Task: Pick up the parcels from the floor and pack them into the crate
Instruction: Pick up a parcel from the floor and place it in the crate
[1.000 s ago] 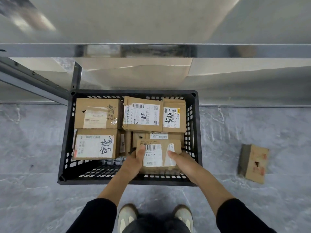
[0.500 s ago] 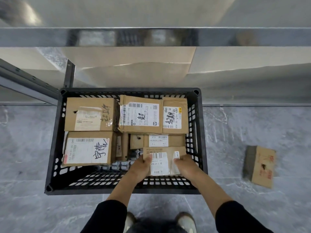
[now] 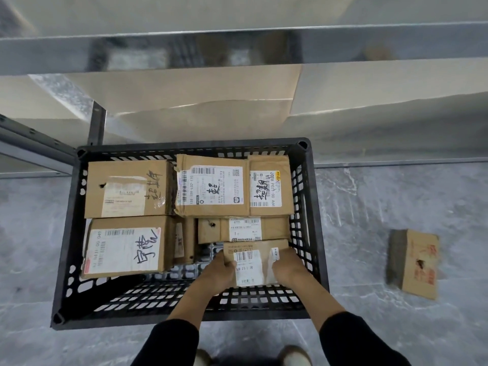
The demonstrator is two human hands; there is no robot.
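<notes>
**Both hands on a small parcel in the crate's near right corner**

We see the held parcel (image 3: 249, 262) inside the black crate (image 3: 66, 233), low in its near right part, label up. The left hand (image 3: 215, 270) grips its left edge, with the thumb curled over the top face beside the barcode. The right hand (image 3: 289, 268) grips its right edge, fingers wrapped round the side close to the crate's right wall. The parcel lies between the two hands, and both forearms reach in over the crate's near rim. We cannot tell whether the parcel rests on the crate's bottom or hangs just above it.

Its far edge sits just beside a flat parcel (image 3: 243, 229) lying behind it. Beyond that, two labelled parcels (image 3: 211, 186) (image 3: 269, 186) lie side by side along the far wall. On the left half we see two bigger boxes with handwriting, one far (image 3: 126, 188) and one near (image 3: 126, 247).

One loose parcel (image 3: 420, 262) lies on the grey floor (image 3: 369, 207), to the right of the crate and well apart from both hands.
</notes>
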